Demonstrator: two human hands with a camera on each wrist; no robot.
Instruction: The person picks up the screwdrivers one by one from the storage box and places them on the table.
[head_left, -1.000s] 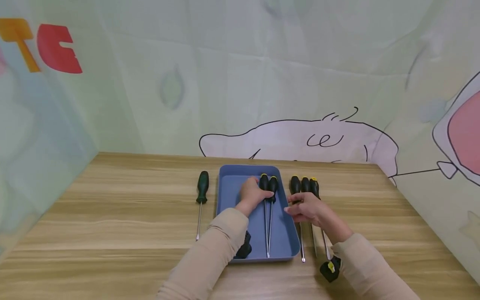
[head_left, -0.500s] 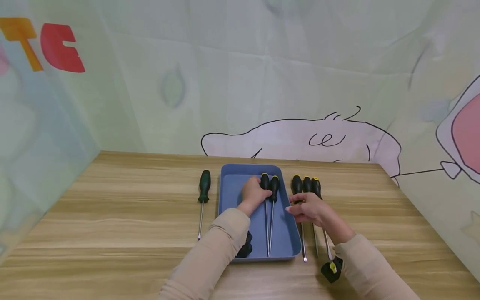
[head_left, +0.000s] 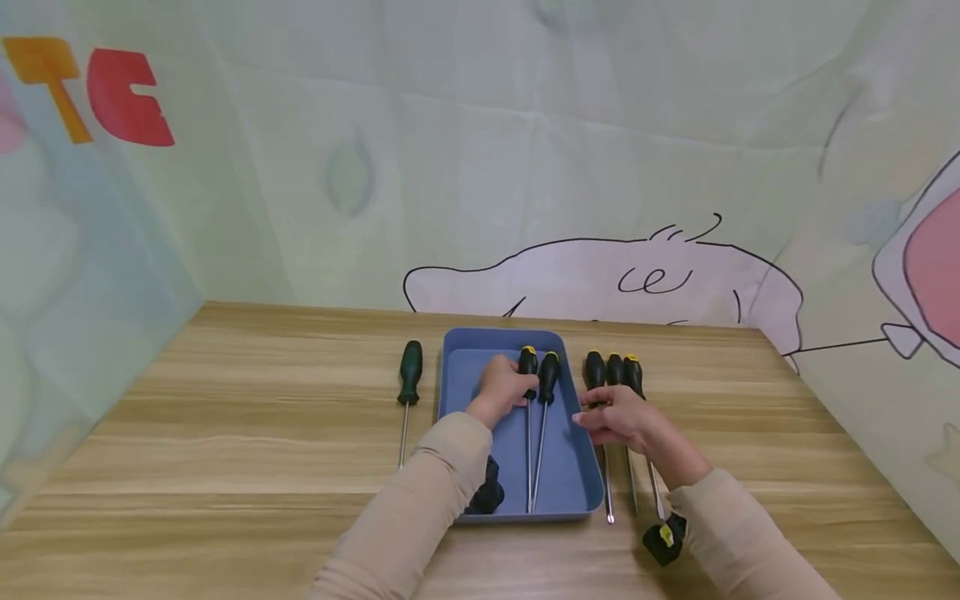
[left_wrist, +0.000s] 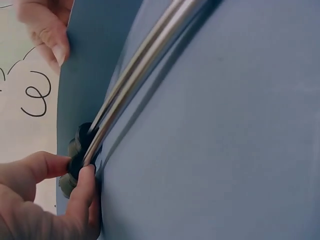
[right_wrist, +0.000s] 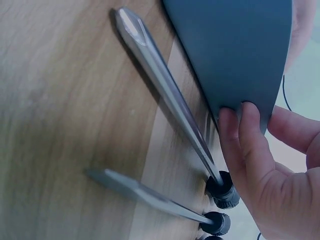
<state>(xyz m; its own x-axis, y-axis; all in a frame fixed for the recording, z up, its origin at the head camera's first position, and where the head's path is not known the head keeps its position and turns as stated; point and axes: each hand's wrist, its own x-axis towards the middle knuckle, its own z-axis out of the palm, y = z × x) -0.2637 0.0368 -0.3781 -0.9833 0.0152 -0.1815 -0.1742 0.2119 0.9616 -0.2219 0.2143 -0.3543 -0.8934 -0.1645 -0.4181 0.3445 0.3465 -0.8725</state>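
My left hand (head_left: 501, 388) reaches into the blue tray (head_left: 467, 367) and pinches the black, yellow-topped handle of a screwdriver (head_left: 528, 360) between thumb and fingers. Right beside it in the tray lies a second black screwdriver (head_left: 549, 379), and their shafts converge toward the near end. My right hand (head_left: 618, 414) grips the tray's right wall, with fingertips (right_wrist: 250, 112) against its outer face and the thumb at the rim. In the left wrist view, the pinched handle (left_wrist: 76, 165) is partly covered by my fingers.
Right of the tray lie more black screwdrivers (head_left: 595, 367), partly under my right hand. A green-handled screwdriver (head_left: 410, 371) lies left of the tray. Black blocks sit at both wrists, the right one (head_left: 665, 539) marked with yellow. A printed cloth backdrop (head_left: 480, 167) stands behind the wooden table (head_left: 262, 417).
My left hand has shifted slightly left with the left screwdriver, widening the gap between the two handles; its tip has moved left too. My right hand has stayed at the tray wall.
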